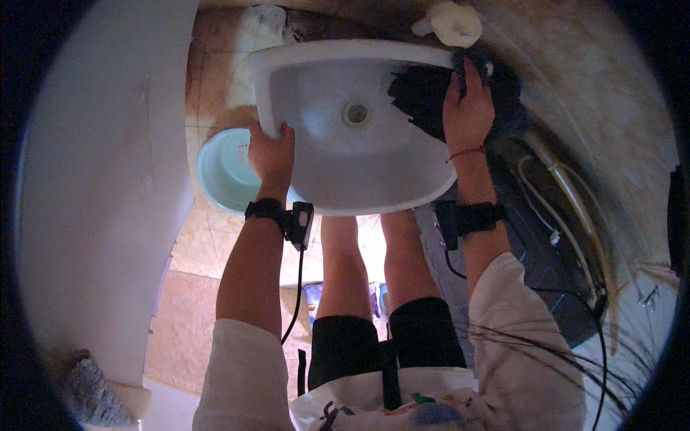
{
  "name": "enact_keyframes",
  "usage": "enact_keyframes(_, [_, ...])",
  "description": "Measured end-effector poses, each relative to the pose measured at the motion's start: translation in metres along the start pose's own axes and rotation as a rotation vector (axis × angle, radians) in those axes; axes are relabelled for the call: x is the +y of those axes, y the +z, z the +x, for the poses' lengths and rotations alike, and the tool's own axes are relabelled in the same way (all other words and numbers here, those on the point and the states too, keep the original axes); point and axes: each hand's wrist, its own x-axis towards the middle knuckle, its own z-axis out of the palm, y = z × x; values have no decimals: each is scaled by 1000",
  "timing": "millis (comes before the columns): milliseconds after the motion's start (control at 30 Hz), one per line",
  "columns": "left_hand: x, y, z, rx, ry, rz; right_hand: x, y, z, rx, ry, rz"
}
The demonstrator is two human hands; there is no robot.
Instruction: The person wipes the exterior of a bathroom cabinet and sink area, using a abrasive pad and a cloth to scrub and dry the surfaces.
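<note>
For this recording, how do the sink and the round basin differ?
The sink is white; the basin is pale turquoise. The sink looks larger, while the basin looks smaller, sitting to its left. The sink shows a drain; the basin shows small reddish marks inside. Both are open-topped.

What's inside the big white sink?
A round drain near the middle of the sink, and some black, cloth-like stuff over its right side, by the right hand. That stuff covers part of the sink, so what's under it can't be seen.
</note>
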Motion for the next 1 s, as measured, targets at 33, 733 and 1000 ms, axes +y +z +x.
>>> enact_keyframes(33, [0,-2,-1,-24,-41,20,-4,0,1,0,18,-3])
enact_keyframes(733, [1,-4,2,-125,-134,67,-78,-2,15,-224,-118,-17])
enact_keyframes(1000, [9,-15,-1,-90,-144,78,-32,-10,6,-162,-120,-107])
